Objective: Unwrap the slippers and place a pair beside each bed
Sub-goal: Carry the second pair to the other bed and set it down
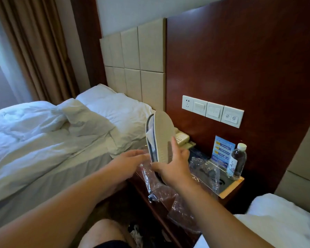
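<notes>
Right hand (172, 167) pinches the slippers (163, 136) upright above the worktop (234, 186), fingers curled; left hand (131, 158), fingers straight, lies beside the wrapper (156, 187); I would hold the wrapper down while lifting.

Nightstand (230, 191) btwn L bed (43, 140) & R bed (279, 221); bottle (238, 161) on its R end, phone (182, 138) at back.

I see nightstand (230, 192) top crowded: phone (182, 138) at back-left corner, card (222, 153) & water bottle (238, 161) by right edge, plastic wrap (204, 169) over mid & front edge. Free lane: floor strip (118, 203) btw left bed (43, 140) & nightstand. Right bed (276, 221) blocks other side.
</notes>
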A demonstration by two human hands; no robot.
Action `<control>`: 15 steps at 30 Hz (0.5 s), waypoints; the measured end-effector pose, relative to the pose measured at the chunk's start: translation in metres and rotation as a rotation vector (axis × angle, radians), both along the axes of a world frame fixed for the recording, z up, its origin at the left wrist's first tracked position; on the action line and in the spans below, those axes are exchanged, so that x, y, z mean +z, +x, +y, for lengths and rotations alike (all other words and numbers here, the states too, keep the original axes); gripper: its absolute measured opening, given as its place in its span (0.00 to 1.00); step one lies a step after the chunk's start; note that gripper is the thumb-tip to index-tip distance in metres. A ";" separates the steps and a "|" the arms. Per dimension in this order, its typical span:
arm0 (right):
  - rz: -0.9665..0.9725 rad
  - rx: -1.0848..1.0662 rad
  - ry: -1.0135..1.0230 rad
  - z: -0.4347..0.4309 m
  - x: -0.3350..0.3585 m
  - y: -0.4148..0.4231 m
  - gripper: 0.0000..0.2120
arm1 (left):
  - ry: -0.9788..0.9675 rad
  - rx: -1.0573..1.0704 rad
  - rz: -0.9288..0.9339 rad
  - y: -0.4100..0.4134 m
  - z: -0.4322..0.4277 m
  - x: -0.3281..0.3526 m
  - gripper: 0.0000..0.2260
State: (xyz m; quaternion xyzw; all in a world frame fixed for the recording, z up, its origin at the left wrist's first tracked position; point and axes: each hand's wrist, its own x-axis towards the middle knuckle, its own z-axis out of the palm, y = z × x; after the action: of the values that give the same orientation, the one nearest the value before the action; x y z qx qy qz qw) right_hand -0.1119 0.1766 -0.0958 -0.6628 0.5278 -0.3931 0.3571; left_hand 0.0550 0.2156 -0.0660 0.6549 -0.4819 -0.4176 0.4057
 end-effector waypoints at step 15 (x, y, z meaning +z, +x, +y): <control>-0.501 0.186 0.046 0.049 0.059 0.098 0.23 | -0.194 0.264 0.198 0.089 0.071 0.048 0.08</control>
State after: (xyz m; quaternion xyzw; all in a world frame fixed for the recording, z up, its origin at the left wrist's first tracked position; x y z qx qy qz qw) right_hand -0.0136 0.2261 -0.0371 -0.5823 0.3685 -0.4981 0.5262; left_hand 0.1440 0.2868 -0.0180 0.6259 -0.3875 -0.3749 0.5635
